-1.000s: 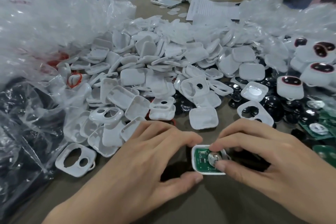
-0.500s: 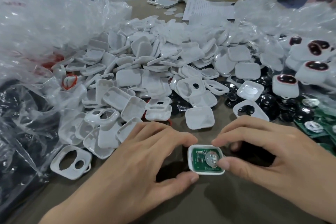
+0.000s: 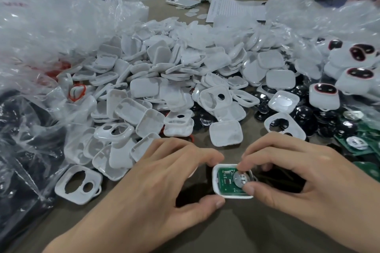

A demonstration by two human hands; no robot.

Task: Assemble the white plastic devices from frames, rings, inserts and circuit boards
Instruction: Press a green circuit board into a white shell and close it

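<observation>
1. Big picture first: the heap of white shells (image 3: pixel 164 80) sprawls across the table (image 3: pixel 246 232) beyond both hands, with crinkled clear bags (image 3: pixel 51 33) banked up out past the left hand.
2. Left hand (image 3: pixel 164 181): forefinger and thumb curl in on the left side of the white frame (image 3: pixel 216 178), pinning it to the table right between the two hands.
3. Right hand (image 3: pixel 298 174): forefinger tip and thumb tip pinch in from the frame's right side.
4. Here's the change. Half a second back those right fingertips sat out at the rim, with the green circuit board (image 3: pixel 226 181) lying bare in the frame. Now they've come inward, onto the round metal disc (image 3: pixel 241 178). I'd call that seating or nudging the board home, so this unit looks mid-build, still open on top.
5. Spare green boards (image 3: pixel 362 150) lie just right of the right hand.
6. Hard to read:
   - The frame's right wall is under the right fingers.
   - Whether the board is fully down, I can't tell.
   - The dark patch beneath the right palm is unreadable.
</observation>
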